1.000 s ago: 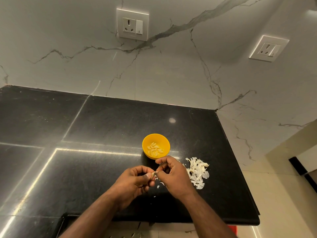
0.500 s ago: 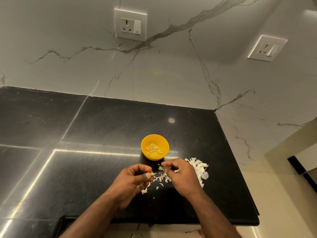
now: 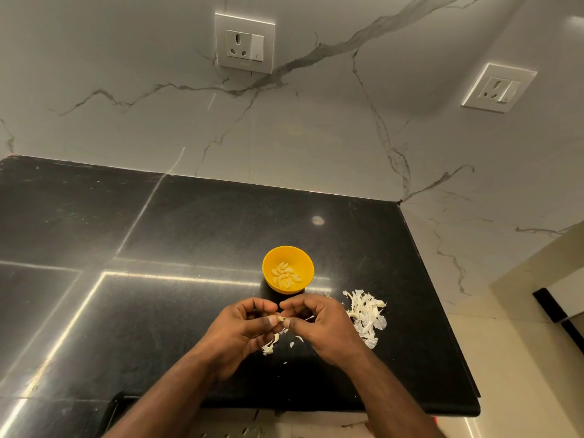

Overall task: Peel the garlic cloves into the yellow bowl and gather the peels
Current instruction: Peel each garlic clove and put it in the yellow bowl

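Observation:
A small yellow bowl (image 3: 271, 260) stands on the black counter with several peeled garlic cloves (image 3: 285, 275) inside. Just in front of it, my left hand (image 3: 243, 333) and my right hand (image 3: 319, 324) meet fingertip to fingertip and pinch a small garlic clove (image 3: 281, 318) between them. Thin strips of peel (image 3: 271, 345) hang from the clove and lie under my hands. A heap of white peels (image 3: 366, 317) lies to the right of my right hand.
The black stone counter (image 3: 158, 311) ends at a front edge near my forearms and a right edge past the peel heap. A marble wall with two sockets (image 3: 244, 43) rises behind. Small peel flakes (image 3: 292, 344) dot the counter.
My hands had moved apart and a few peel scraps dropped onto the counter; now the fingertips are together again on the clove.

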The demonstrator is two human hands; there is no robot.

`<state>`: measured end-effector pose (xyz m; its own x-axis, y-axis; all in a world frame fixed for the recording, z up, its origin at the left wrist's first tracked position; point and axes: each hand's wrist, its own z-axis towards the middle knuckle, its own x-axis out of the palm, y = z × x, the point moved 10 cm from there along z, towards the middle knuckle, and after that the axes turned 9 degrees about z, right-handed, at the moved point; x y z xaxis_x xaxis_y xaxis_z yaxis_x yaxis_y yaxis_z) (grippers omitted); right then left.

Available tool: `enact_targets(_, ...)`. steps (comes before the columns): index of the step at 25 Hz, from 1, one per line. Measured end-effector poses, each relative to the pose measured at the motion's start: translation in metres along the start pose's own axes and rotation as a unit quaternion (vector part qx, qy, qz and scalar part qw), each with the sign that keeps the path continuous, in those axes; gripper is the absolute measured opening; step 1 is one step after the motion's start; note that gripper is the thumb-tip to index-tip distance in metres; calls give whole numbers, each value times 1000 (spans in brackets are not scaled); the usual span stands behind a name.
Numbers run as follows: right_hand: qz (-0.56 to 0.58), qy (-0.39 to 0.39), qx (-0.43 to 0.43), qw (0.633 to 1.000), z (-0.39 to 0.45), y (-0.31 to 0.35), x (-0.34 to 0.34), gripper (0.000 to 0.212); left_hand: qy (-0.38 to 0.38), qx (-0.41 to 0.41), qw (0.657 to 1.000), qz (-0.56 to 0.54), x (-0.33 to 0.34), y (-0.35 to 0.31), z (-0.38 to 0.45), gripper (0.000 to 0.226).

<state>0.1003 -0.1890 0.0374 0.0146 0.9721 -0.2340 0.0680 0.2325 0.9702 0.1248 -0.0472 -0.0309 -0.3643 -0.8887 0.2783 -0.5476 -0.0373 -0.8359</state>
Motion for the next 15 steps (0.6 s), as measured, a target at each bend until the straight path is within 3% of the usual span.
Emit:
enact_targets(8, 17, -25, -8, 1000, 0, 1, 0, 25, -3, 7, 998, -64, 5, -4, -1, 39)
enact_targets(15, -2, -112, 18, 994, 2, -11, -26, 19, -2, 11, 998, -57, 0, -3, -1, 50)
